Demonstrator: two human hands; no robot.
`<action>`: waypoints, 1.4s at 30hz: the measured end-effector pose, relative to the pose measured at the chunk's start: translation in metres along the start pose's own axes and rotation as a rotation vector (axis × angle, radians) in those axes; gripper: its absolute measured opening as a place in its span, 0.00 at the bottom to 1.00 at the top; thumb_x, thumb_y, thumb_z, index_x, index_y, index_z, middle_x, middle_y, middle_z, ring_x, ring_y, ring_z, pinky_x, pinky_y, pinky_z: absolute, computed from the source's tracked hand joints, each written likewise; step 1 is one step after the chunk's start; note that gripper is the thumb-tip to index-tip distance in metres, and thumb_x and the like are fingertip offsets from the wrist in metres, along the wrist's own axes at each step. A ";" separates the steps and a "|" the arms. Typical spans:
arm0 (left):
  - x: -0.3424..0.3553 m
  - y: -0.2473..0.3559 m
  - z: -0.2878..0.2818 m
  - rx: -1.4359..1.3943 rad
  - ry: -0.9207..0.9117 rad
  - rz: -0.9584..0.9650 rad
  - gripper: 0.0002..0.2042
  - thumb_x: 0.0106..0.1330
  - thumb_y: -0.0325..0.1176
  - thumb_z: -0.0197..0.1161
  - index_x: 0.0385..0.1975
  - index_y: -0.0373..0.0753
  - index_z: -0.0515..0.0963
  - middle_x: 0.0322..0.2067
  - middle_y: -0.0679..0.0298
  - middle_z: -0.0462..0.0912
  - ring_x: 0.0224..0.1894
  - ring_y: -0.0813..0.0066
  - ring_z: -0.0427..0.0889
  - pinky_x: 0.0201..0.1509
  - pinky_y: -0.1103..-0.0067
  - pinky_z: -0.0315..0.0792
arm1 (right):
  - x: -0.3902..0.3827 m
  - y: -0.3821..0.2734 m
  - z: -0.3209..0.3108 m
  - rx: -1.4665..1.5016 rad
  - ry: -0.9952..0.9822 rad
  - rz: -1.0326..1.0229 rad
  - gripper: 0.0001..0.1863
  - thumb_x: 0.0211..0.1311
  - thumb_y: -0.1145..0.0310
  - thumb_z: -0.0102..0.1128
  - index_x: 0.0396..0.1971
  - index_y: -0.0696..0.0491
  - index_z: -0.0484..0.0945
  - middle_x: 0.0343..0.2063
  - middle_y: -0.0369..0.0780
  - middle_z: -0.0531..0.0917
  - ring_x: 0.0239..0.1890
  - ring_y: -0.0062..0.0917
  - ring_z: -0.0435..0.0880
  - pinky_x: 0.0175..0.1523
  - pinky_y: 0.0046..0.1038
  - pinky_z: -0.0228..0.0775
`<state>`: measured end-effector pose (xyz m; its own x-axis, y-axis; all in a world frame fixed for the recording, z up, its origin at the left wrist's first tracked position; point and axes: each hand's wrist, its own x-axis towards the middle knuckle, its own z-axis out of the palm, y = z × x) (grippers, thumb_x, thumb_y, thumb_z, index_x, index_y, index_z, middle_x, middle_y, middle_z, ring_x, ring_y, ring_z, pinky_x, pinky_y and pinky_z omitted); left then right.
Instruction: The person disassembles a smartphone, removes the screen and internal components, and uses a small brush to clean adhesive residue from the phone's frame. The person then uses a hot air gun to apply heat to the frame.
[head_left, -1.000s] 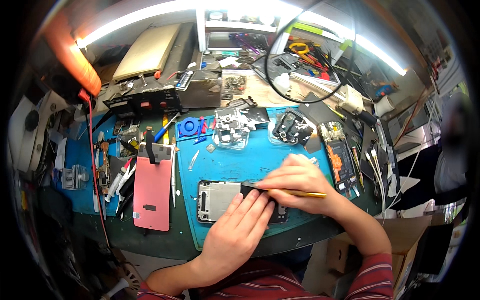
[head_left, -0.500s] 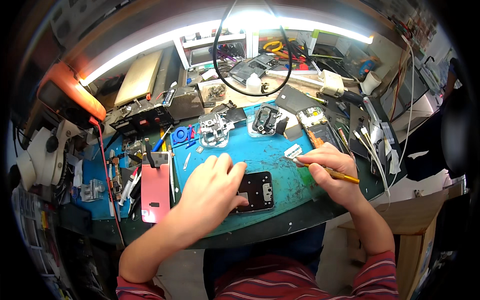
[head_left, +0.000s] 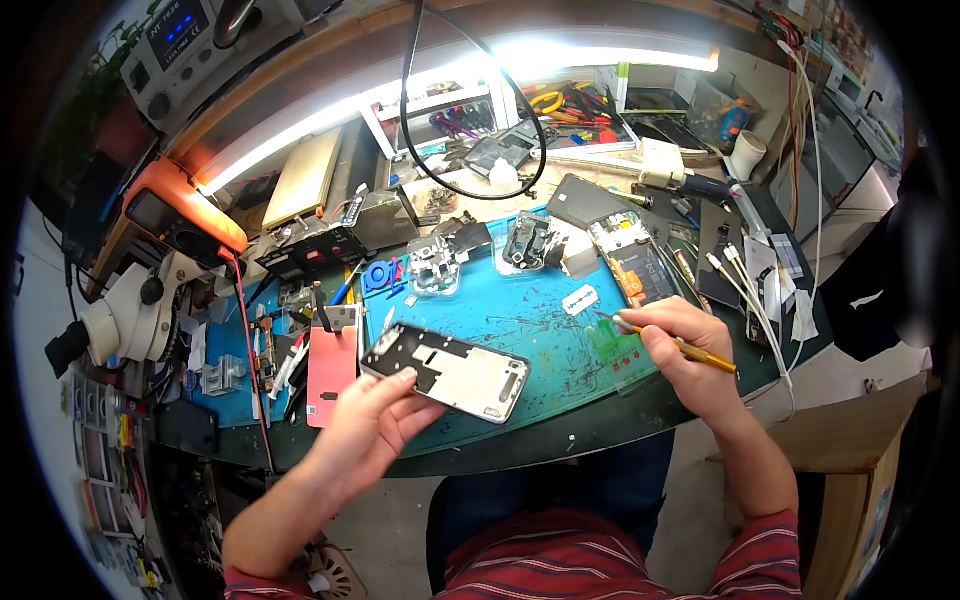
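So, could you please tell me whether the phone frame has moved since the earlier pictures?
Yes: the phone frame has moved left, closer to the pink panel.

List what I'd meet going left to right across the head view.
Orange-cased meter → pink panel → black-and-silver phone frame → razor blade → right hand holding a gold-handled tool → white scrap.

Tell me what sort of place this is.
Most likely a phone repair workshop: the left hand holds a bare phone frame, an opened phone shows its insides, and an orange multimeter stands at the left.
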<state>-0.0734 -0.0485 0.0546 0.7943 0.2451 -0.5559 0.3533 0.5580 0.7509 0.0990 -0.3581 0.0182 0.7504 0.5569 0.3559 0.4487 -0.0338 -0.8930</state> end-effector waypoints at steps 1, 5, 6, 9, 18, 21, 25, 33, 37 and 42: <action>-0.004 -0.010 0.002 -0.040 0.029 0.021 0.14 0.79 0.29 0.57 0.59 0.31 0.72 0.59 0.54 0.82 0.62 0.61 0.83 0.69 0.62 0.79 | 0.000 0.001 0.002 0.007 -0.020 -0.012 0.13 0.67 0.77 0.61 0.48 0.59 0.88 0.41 0.42 0.90 0.45 0.25 0.86 0.53 0.27 0.78; -0.027 -0.044 0.015 -0.144 0.081 0.008 0.14 0.80 0.28 0.56 0.59 0.28 0.69 0.62 0.51 0.77 0.65 0.60 0.79 0.74 0.62 0.74 | 0.005 0.001 0.016 -0.056 -0.138 -0.080 0.13 0.66 0.77 0.63 0.49 0.58 0.88 0.39 0.42 0.90 0.41 0.27 0.88 0.48 0.27 0.79; -0.033 -0.045 0.018 -0.178 0.055 -0.005 0.15 0.80 0.28 0.56 0.61 0.28 0.69 0.62 0.50 0.76 0.66 0.59 0.78 0.76 0.61 0.72 | 0.006 0.001 0.020 -0.057 -0.165 -0.064 0.13 0.66 0.77 0.63 0.48 0.58 0.88 0.39 0.42 0.90 0.40 0.26 0.88 0.47 0.27 0.79; -0.048 -0.037 0.008 -0.219 -0.005 -0.186 0.17 0.81 0.26 0.54 0.63 0.25 0.67 0.65 0.44 0.73 0.73 0.52 0.71 0.78 0.59 0.69 | 0.008 0.005 0.034 -0.052 -0.239 -0.022 0.12 0.64 0.77 0.66 0.46 0.57 0.88 0.38 0.42 0.89 0.36 0.27 0.89 0.41 0.25 0.80; -0.041 -0.047 -0.022 0.863 -0.243 0.268 0.16 0.76 0.31 0.64 0.59 0.33 0.78 0.57 0.50 0.82 0.55 0.62 0.87 0.60 0.66 0.80 | 0.020 0.019 0.046 -0.107 -0.368 -0.119 0.13 0.62 0.78 0.68 0.47 0.56 0.88 0.39 0.42 0.90 0.38 0.30 0.90 0.44 0.27 0.83; -0.004 -0.055 -0.011 1.298 -0.213 0.959 0.23 0.64 0.34 0.74 0.58 0.37 0.81 0.59 0.53 0.82 0.61 0.57 0.82 0.65 0.62 0.75 | 0.021 0.018 0.047 -0.110 -0.389 -0.115 0.13 0.62 0.78 0.68 0.47 0.57 0.88 0.40 0.43 0.90 0.38 0.30 0.90 0.43 0.28 0.83; 0.018 -0.055 0.014 1.476 -0.129 1.014 0.29 0.57 0.39 0.78 0.60 0.38 0.81 0.63 0.55 0.80 0.68 0.52 0.77 0.70 0.58 0.70 | 0.021 0.020 0.046 -0.127 -0.378 -0.109 0.14 0.61 0.79 0.68 0.47 0.57 0.88 0.40 0.43 0.90 0.38 0.31 0.91 0.43 0.28 0.83; 0.022 -0.055 0.009 1.584 -0.167 1.042 0.30 0.59 0.44 0.75 0.61 0.39 0.81 0.64 0.56 0.80 0.68 0.53 0.77 0.71 0.59 0.70 | 0.023 0.021 0.046 -0.118 -0.393 -0.103 0.14 0.61 0.80 0.68 0.47 0.58 0.88 0.40 0.44 0.90 0.38 0.32 0.91 0.43 0.29 0.83; 0.022 -0.053 0.010 1.623 -0.168 1.070 0.29 0.60 0.45 0.72 0.60 0.38 0.81 0.62 0.56 0.82 0.67 0.54 0.78 0.71 0.59 0.71 | 0.025 0.021 0.045 -0.113 -0.402 -0.104 0.14 0.60 0.80 0.68 0.47 0.58 0.88 0.40 0.44 0.90 0.38 0.32 0.91 0.43 0.29 0.84; 0.023 -0.054 0.009 1.650 -0.172 1.097 0.29 0.62 0.46 0.71 0.60 0.37 0.81 0.62 0.55 0.82 0.67 0.55 0.79 0.71 0.59 0.72 | 0.026 0.019 0.046 -0.119 -0.403 -0.085 0.14 0.61 0.80 0.68 0.47 0.58 0.88 0.40 0.45 0.90 0.38 0.32 0.91 0.43 0.29 0.84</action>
<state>-0.0696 -0.0797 0.0040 0.9456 -0.2101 0.2484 -0.2787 -0.9171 0.2852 0.1047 -0.3067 -0.0023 0.4691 0.8409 0.2698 0.5711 -0.0559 -0.8190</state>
